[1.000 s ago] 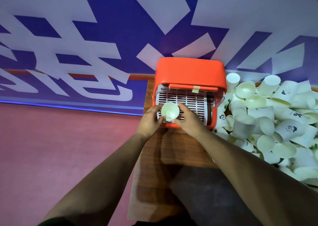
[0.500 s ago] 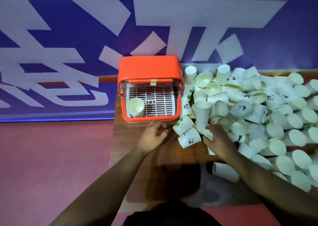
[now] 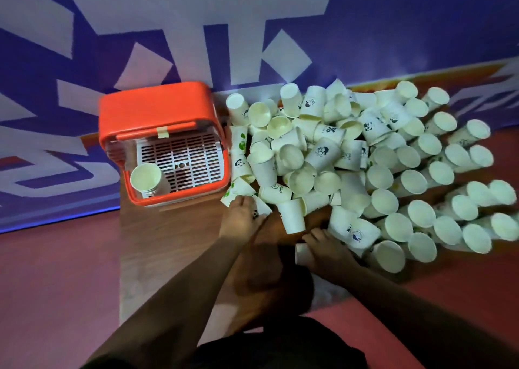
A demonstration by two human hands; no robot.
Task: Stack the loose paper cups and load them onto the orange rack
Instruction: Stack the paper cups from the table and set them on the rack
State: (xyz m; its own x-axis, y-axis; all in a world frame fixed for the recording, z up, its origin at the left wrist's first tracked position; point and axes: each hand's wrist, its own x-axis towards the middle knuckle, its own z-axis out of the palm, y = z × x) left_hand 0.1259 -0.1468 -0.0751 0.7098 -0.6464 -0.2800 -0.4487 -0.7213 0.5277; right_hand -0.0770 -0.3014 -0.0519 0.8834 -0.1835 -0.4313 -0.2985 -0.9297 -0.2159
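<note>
The orange rack (image 3: pixel 157 110) stands at the table's far left, with a white slotted tray (image 3: pixel 191 155) inside. A short stack of paper cups (image 3: pixel 147 179) sits in the tray's near-left corner. A big pile of loose white paper cups (image 3: pixel 365 172) covers the table to the right of the rack. My left hand (image 3: pixel 241 219) lies over a panda-print cup (image 3: pixel 260 210) at the pile's near-left edge, fingers curled round it. My right hand (image 3: pixel 325 249) grips a cup lying on its side (image 3: pixel 302 254) at the near edge of the pile.
The wooden table (image 3: pixel 168 242) runs bare from the rack toward me. Its left edge drops to a red floor (image 3: pixel 56 270). A blue and white banner wall (image 3: pixel 252 31) rises right behind the rack and the pile.
Both hands left the rack, where the stack of cups stays, and moved right to the pile. Each now closes on a loose cup. The view has swung right.
</note>
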